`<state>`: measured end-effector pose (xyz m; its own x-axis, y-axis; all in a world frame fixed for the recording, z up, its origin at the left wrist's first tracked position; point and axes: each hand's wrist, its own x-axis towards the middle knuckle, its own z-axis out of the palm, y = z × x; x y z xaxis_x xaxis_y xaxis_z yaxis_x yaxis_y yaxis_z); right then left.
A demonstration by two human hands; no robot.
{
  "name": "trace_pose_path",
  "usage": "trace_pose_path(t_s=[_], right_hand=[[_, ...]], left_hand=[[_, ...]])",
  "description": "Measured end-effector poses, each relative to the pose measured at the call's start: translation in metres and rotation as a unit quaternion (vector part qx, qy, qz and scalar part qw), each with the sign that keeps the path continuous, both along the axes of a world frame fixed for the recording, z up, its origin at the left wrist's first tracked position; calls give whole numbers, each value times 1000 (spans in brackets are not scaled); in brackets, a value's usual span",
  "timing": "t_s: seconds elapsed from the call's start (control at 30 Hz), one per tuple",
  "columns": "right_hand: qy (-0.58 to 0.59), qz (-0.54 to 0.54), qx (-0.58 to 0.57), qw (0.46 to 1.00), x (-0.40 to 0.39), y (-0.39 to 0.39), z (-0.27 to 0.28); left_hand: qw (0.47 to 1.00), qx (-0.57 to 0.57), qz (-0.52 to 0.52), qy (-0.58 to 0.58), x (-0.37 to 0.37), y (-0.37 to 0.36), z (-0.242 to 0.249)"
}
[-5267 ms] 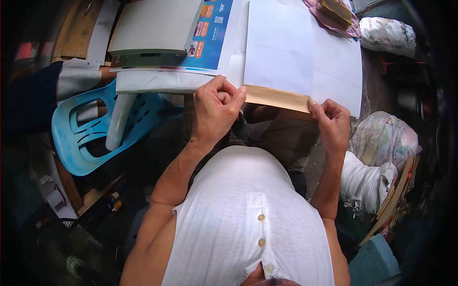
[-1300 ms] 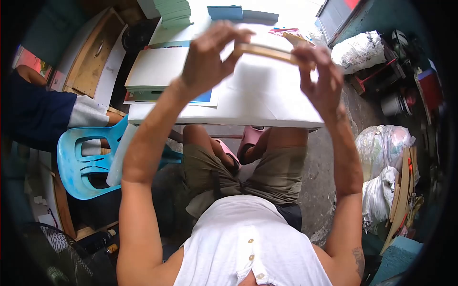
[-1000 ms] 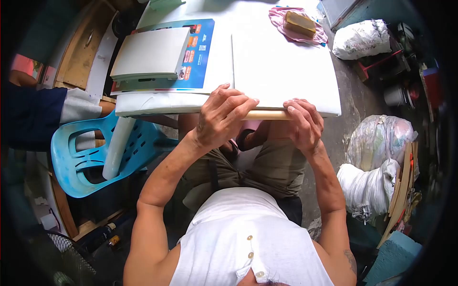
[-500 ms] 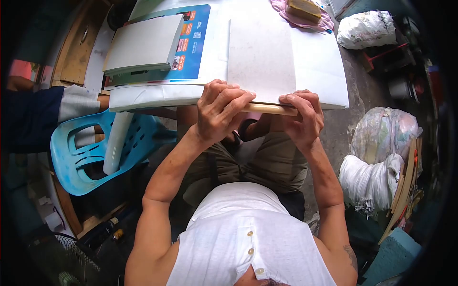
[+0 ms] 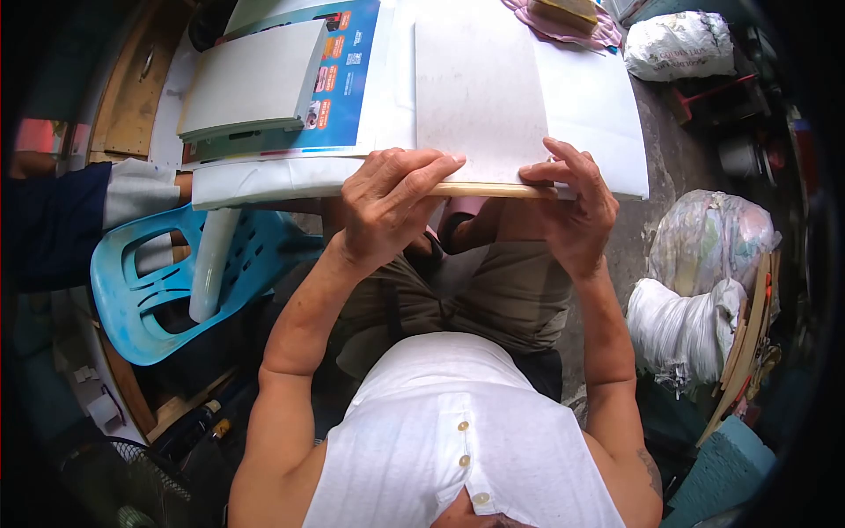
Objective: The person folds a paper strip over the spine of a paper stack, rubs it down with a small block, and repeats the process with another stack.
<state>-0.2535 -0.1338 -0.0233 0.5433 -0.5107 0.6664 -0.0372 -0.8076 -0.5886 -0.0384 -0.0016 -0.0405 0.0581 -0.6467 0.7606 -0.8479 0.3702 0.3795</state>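
Note:
A long pale grey flat block lies on the white-covered table, its tan near edge at the table's front. At its near left corner is my left hand, fingers bent over the top and thumb out of sight below. My right hand grips the near right corner, one fingertip on the top face and the other fingers raised and curled. Left of the block, a similar thick pale stack of sheets rests on a blue printed sheet.
A brown block sits on a pink cloth at the back. A blue plastic chair stands to the left, near another person's dark clothing. White sacks and bundled plastic lie along the right.
My hands have spread slightly apart along the near edge, and the right fingers have lifted and opened a little. The block's tan edge shows thinner now. The view has shifted slightly.

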Motion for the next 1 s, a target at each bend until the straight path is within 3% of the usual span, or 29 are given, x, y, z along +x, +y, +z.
trace_pose_path(t_s=[0.33,0.53,0.63,0.87,1.0], right_hand=[[-10,-35,23,999,8,10,-2],[36,17,58,998,1,-2,13],[53,27,81,995,-1,-6,16],[49,-64,105,991,15,11,8],[22,-66,132,989,16,11,5]], left_hand=[[999,3,35,18,-9,-6,3],[995,86,-36,23,14,5,16],[988,102,-54,106,11,3,20],[986,78,36,142,-12,-5,14],[981,105,38,157,-16,-3,10]])
